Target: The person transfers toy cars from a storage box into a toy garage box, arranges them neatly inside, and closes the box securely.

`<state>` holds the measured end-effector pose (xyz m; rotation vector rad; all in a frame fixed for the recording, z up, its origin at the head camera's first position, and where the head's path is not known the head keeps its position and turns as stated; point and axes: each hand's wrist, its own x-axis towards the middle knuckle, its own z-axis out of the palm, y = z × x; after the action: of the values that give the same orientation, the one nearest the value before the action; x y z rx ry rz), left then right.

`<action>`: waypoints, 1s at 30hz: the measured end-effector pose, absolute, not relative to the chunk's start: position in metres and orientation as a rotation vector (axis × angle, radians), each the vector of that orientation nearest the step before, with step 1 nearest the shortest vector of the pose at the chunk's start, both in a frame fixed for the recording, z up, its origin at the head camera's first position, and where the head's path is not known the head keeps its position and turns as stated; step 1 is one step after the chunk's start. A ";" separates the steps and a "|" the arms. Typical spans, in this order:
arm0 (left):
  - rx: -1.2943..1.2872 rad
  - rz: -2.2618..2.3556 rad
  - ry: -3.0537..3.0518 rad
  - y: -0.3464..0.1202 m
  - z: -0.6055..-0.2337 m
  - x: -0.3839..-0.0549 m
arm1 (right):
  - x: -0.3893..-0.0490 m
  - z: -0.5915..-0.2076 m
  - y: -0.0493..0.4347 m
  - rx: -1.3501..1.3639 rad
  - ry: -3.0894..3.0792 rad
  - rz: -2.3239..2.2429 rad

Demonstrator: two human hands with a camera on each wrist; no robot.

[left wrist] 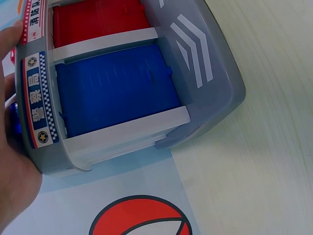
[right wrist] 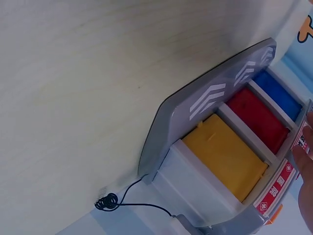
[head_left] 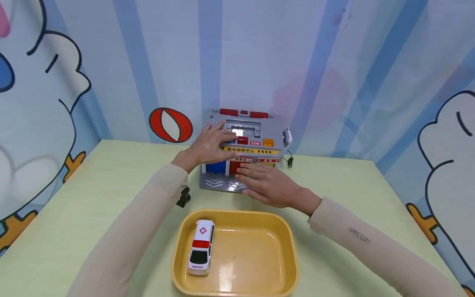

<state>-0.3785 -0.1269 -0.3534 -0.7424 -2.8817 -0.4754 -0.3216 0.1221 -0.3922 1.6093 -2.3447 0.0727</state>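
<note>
A grey toy rescue station (head_left: 274, 126) stands at the back of the table, with red light bars along its roof. My left hand (head_left: 208, 146) rests over its left front, fingers extended across the roof edge near the red button (head_left: 243, 140). In front of the middle doors is my right hand (head_left: 272, 185), its fingers straight and pointing left. The left wrist view shows the blue door (left wrist: 117, 90) and red door (left wrist: 100, 19) down. In the right wrist view the yellow door (right wrist: 225, 156) is down too. Neither hand grips anything.
Nearer the front sits a yellow tray (head_left: 252, 255), holding a white toy ambulance (head_left: 201, 247) along its left side. A coiled black cord (right wrist: 108, 201) runs from the station's side. Printed fabric walls (head_left: 252, 53) surround the pale table (head_left: 334, 185).
</note>
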 end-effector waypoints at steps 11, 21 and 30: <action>-0.744 -0.481 -2.884 -0.127 -0.352 -0.378 | -0.323 -0.377 0.124 1.518 -2.230 0.204; -0.753 -0.458 -2.879 -0.128 -0.353 -0.378 | -0.360 -0.364 0.134 1.160 -2.374 0.397; -0.723 -0.482 -2.881 -0.127 -0.353 -0.377 | -0.391 -0.359 0.143 0.919 -2.651 0.539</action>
<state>-0.3765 -0.1271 -0.3529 -0.7231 -2.8806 -0.4822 -0.3911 0.1427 -0.3594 0.9190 -2.6514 0.5388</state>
